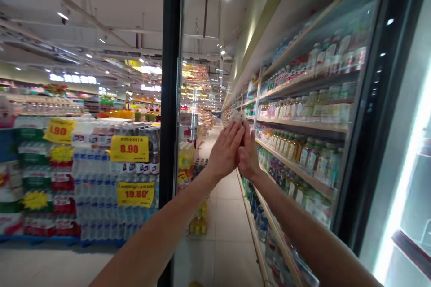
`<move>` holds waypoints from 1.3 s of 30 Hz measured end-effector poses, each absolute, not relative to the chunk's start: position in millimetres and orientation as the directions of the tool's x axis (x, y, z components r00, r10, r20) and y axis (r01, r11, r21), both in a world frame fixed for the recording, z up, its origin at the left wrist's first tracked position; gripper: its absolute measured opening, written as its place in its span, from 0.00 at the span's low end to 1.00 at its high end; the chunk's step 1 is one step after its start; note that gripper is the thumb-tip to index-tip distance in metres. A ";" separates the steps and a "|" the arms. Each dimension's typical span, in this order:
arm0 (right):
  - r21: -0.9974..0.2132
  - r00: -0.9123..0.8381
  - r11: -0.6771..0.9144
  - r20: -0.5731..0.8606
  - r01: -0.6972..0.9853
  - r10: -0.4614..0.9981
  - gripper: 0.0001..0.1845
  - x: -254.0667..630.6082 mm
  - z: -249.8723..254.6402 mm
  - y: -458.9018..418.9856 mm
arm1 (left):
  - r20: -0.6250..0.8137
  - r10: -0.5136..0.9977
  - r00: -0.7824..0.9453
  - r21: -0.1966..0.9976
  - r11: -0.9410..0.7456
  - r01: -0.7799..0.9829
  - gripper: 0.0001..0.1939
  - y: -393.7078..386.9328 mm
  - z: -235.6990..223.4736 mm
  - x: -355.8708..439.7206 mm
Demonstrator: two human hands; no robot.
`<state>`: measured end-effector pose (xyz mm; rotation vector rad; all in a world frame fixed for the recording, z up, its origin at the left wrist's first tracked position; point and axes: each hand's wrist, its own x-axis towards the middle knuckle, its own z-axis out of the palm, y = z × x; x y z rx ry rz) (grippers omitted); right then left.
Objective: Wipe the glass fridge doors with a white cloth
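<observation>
Both arms reach forward to the glass pane of a dark-framed cooler door (171, 98). Against the glass, my left hand (226, 149) lies with its fingers stretched upward and close together. Beside it and touching it, my right hand (249, 154) has its thumb bent and its fingers pointing up. A whitish crumpled cloth (237, 116) shows at the fingertips, pressed under both hands; most of it is hidden, and its exact kind is blurred.
Shelves of bottled drinks (303, 107) run along the right, seen through the glass. At far right stands a lit cooler interior (404, 179). Stacked water packs (97, 188) with yellow price signs (129, 148) fill the left. A tiled aisle floor (224, 219) leads away.
</observation>
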<state>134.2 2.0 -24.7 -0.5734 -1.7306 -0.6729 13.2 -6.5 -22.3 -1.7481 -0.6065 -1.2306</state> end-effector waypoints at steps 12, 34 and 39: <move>0.119 -0.092 0.375 0.992 0.920 -0.089 0.29 193.1 -4.3 22.4 | 0.970 -0.085 0.229 -0.244 -0.380 0.892 0.27 -5.1 78.1 -35.3; 0.096 -0.098 0.275 0.995 0.957 -0.005 0.30 215.6 -10.4 18.7 | 0.685 -0.015 0.729 -0.689 -0.340 0.640 0.16 -17.2 -27.4 -9.8; 0.106 -0.105 0.282 0.994 0.954 -0.019 0.29 216.9 -11.6 20.6 | 0.734 -0.003 0.679 -0.659 -0.240 0.712 0.16 -14.6 6.8 -30.6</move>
